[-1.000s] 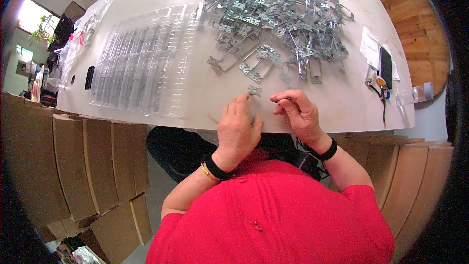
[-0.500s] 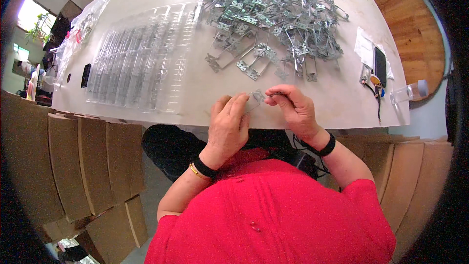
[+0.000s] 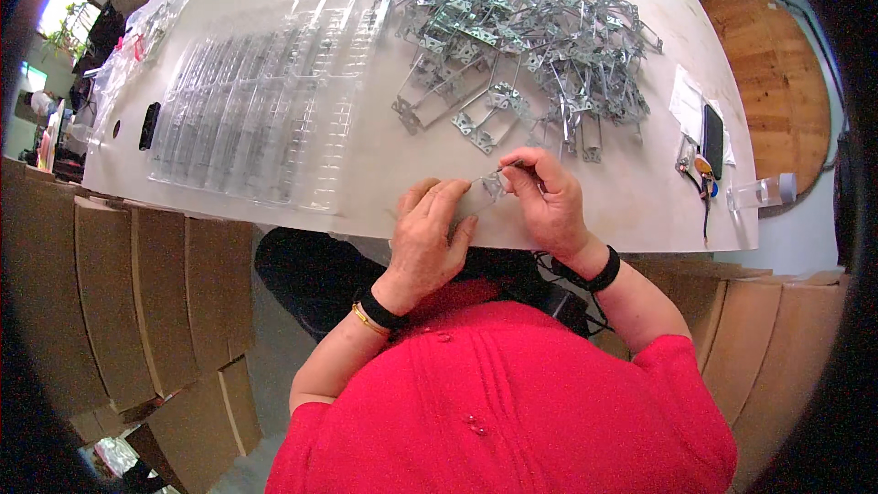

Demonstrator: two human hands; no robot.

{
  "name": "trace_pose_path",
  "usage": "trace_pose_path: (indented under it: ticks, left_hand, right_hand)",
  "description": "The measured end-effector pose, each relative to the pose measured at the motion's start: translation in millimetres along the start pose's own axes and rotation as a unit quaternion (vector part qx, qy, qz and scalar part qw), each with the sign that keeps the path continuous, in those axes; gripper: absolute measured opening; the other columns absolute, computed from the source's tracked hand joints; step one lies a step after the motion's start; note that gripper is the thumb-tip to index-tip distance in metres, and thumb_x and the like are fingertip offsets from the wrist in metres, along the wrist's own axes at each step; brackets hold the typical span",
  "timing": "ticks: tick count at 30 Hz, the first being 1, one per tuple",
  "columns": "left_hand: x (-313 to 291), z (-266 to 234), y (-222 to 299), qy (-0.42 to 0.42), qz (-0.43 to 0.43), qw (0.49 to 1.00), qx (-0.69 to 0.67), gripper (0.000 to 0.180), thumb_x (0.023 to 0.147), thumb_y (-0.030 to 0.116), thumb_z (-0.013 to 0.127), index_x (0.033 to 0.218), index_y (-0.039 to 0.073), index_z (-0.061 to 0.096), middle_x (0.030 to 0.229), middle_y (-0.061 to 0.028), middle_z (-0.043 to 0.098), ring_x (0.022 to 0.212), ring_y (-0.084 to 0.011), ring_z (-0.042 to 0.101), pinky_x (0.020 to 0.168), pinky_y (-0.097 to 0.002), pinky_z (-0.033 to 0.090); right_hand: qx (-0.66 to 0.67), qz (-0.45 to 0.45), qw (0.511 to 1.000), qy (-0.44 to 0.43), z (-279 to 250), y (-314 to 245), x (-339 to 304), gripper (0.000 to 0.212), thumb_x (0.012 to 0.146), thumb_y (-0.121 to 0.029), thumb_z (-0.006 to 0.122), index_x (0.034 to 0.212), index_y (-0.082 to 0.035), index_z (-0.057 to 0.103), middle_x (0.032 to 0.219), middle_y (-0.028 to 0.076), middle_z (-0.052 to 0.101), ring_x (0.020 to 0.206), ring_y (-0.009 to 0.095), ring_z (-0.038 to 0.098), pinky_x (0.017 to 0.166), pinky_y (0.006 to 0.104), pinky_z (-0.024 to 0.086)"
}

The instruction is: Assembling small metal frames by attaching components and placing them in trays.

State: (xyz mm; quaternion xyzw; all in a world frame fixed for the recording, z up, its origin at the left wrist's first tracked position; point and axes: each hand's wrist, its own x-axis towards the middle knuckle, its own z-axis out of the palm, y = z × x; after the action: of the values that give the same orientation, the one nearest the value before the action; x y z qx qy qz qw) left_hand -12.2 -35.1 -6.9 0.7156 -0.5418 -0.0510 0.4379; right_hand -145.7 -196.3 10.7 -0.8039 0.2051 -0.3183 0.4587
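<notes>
Close to the table's near edge, my left hand [image 3: 428, 230] grips a small metal bracket [image 3: 491, 187] that sticks out to the right of its fingers. My right hand [image 3: 549, 203] is closed in a pinch at the bracket's far end, with thumb and forefinger against the metal. Whether a second small part sits in that pinch is too fine to make out. Beyond my hands lies a large tangled heap of similar silvery brackets [image 3: 540, 37], with a few looser ones along its near side.
Clear plastic compartment trays [image 3: 334, 155] lie on the white table [image 3: 366, 224] at left. At right are a black phone [image 3: 712, 135], a small tool with a dark cord [image 3: 702, 169] and a clear lidded container [image 3: 764, 192]. Cardboard boxes [image 3: 215, 284] stand below the table's left side.
My right fingers have come up against the bracket's end, where a small gap showed before. The view has shifted slightly.
</notes>
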Motion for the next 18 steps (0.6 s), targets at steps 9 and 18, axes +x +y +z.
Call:
trace_pose_path:
  ticks: [9, 18]
  left_hand:
    - [-0.3, 0.7, -2.2, 0.001, 0.015, 1.0, 0.008, 0.051, 0.082, 0.006, 0.077, 0.131, 0.005, 0.062, 0.124, -0.016, 0.069, 0.117, -0.0403, 0.061, 0.103, -0.0483, 0.046]
    - [-0.5, 1.5, -2.2, 0.005, 0.016, 1.0, 0.025, 0.053, 0.085, 0.004, 0.075, 0.136, 0.007, 0.062, 0.131, -0.0147, 0.066, 0.118, -0.0388, 0.06, 0.104, -0.0473, 0.046]
  right_hand:
    - [-0.001, 0.026, 1.0, 0.002, 2.9, 3.8, -3.0, 0.012, 0.099, -0.004, 0.07, 0.11, -0.007, 0.068, 0.093, 0.008, 0.068, 0.077, 0.017, 0.066, 0.069, 0.0306, 0.052]
    - [-0.051, 0.003, 0.999, -0.001, 0.8, -1.3, -5.5, 0.012, 0.098, -0.002, 0.069, 0.109, -0.006, 0.067, 0.1, 0.012, 0.068, 0.083, 0.024, 0.068, 0.073, 0.0339, 0.055]
